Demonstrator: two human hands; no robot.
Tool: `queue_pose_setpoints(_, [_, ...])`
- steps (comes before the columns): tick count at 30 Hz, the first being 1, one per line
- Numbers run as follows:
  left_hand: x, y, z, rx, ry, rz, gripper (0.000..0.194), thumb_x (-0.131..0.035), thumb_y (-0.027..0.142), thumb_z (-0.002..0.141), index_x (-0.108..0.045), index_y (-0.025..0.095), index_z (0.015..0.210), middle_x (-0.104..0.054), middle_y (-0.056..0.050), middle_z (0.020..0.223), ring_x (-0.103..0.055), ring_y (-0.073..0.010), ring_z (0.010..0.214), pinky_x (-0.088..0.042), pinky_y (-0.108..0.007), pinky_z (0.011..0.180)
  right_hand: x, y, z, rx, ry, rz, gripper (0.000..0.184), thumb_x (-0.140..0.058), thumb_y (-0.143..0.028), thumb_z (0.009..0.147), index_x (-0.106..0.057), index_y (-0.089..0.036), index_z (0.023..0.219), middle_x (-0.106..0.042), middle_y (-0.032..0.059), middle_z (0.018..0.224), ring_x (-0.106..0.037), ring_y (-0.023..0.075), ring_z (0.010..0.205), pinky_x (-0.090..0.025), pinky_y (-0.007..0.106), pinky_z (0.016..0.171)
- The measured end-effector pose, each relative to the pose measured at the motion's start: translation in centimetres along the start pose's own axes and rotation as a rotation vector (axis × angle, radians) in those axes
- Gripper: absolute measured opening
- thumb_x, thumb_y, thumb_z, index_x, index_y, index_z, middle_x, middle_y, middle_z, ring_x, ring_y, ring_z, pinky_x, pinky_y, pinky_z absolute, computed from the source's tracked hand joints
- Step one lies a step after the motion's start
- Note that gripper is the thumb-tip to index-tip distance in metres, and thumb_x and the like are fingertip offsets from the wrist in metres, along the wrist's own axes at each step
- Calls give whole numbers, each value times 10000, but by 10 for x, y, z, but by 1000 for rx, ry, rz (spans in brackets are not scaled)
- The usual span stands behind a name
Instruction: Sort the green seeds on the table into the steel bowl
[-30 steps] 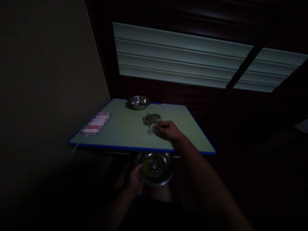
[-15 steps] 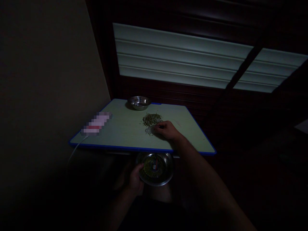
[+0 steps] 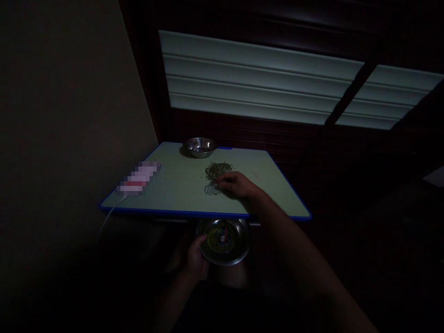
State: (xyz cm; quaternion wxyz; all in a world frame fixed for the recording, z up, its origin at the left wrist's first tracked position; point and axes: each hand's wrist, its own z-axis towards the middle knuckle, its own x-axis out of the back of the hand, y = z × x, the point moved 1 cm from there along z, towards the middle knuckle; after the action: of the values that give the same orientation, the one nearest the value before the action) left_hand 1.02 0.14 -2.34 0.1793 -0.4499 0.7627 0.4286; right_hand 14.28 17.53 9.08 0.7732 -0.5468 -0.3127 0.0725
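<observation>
My left hand (image 3: 196,259) grips the left rim of a shiny metal bowl (image 3: 239,259), held just below the table's front edge. In that bowl lies a dark green mass with a small red, white and blue patch (image 3: 223,237); the dim light hides what it is. My right hand (image 3: 236,184) is over the table, its fingers closed on a small, clear rounded piece (image 3: 211,188) whose kind I cannot make out. Touching or just behind these fingers is a loose pile of small greenish-brown grains (image 3: 217,169), with a few scattered around.
A second metal bowl (image 3: 200,148) stands at the back of the pale, blue-edged table (image 3: 173,189). On the left lies a blurred pink-and-white object (image 3: 138,178), with a white cable (image 3: 111,212) hanging over the edge. Behind are dark panels with pale slats (image 3: 256,78); a wall rises at left.
My right hand has moved slightly left along the near side of the grains, carrying the clear piece with it. My left hand and its bowl stay nearly in place.
</observation>
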Motion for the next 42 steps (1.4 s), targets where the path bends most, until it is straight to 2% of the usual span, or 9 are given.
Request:
queue_pose_setpoints(8, [6,0,7,-44,-10,-21,192,-637,186,705,-750,122,847,-782,-97,799,-737,-270,831,-583,-377,812,8,1,-2,-20,-205,102,302,-772,-347,718,-737,-127,922,-733,62,868,-613,142,765,-479,280,737])
queue_pose_setpoints(13, [5,0,6,-18,-34,-25,173,-645,198,712,-752,105,812,-781,-124,791,-738,-277,820,-583,-363,786,11,-3,-6,-70,-256,144,300,-807,-344,661,-729,-129,856,-725,52,823,-615,135,741,-486,273,726])
queue_pose_setpoints(15, [6,-1,8,-26,-48,-21,173,-648,209,704,-754,120,808,-784,-118,807,-739,-279,830,-582,-372,796,14,-4,-10,-95,-182,136,305,-810,-337,637,-732,-134,849,-721,42,803,-605,130,712,-480,262,690])
queue_pose_setpoints(19, [8,-1,9,-27,-31,6,171,-660,228,690,-751,124,790,-778,-117,791,-732,-308,881,-574,-408,838,27,0,-21,-197,108,92,297,-808,-338,609,-727,-135,810,-684,13,694,-543,103,590,-431,230,575])
queue_pose_setpoints(23, [6,-1,7,-50,-25,-3,186,-663,227,679,-754,146,819,-780,-103,814,-713,-334,977,-556,-442,895,37,5,-35,-355,164,23,245,-830,-268,552,-679,-131,687,-643,14,600,-511,96,513,-405,230,516])
queue_pose_setpoints(30, [5,-1,7,-144,-21,-11,196,-641,253,674,-752,182,819,-789,-79,852,-718,-293,964,-535,-426,938,15,-12,-40,-356,101,-81,137,-761,-202,625,-641,-139,646,-607,-2,542,-503,89,483,-385,219,501])
queue_pose_setpoints(34, [7,-1,8,-176,-19,-7,237,-649,274,663,-754,194,860,-788,-74,865,-709,-311,1003,-524,-453,955,1,-25,-38,-385,46,-136,100,-726,-193,647,-641,-140,656,-589,-18,524,-498,87,480,-366,213,499])
queue_pose_setpoints(39, [6,-2,9,-195,-70,-29,346,-661,279,674,-753,189,996,-787,-83,924,-679,-325,1085,-499,-456,991,-6,-38,-41,-374,-32,-247,77,-701,-205,672,-658,-142,662,-583,-27,529,-489,89,506,-367,227,542])
queue_pose_setpoints(42, [5,-2,8,-183,-58,-51,326,-661,255,677,-760,199,983,-788,-72,900,-698,-316,1043,-504,-456,987,-9,-41,-42,-350,-74,-303,91,-701,-224,682,-678,-136,687,-602,-20,564,-507,92,538,-366,227,556])
